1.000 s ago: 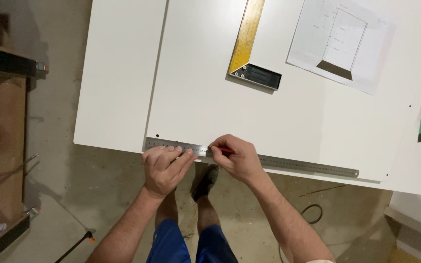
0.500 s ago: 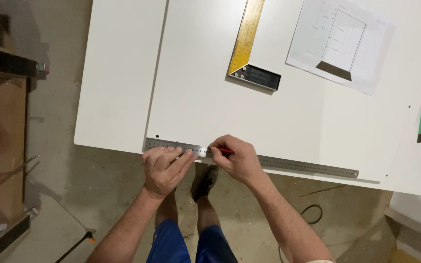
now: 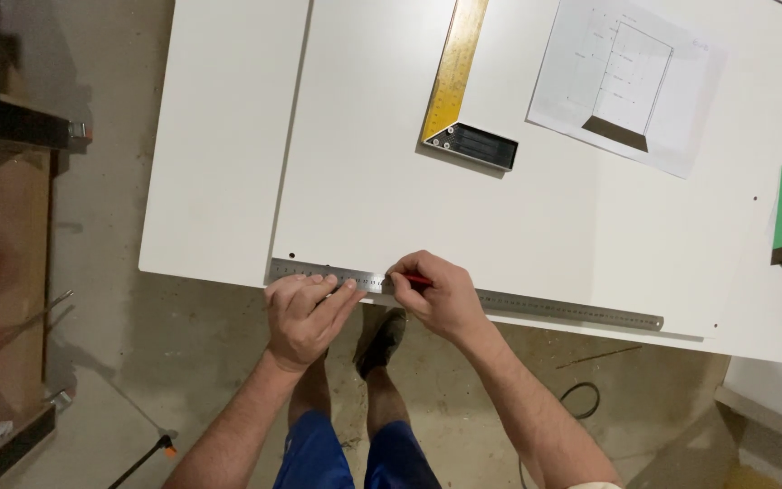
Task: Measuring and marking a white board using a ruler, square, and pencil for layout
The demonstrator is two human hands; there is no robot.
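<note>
I see left hand [image 3: 305,312] pressed flat on the steel ruler [image 3: 518,306] at the white panel's [image 3: 391,199] near edge; right hand [image 3: 441,294] beside it, clamped on a red pencil [image 3: 414,282].

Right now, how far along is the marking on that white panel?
Set up: steel ruler lies along the white panel's near edge, with the left hand pressing it down. In hand: the right hand holds a red pencil tip at the ruler. No drawn line is visible yet. The try square and drawing sheet lie untouched.
</note>
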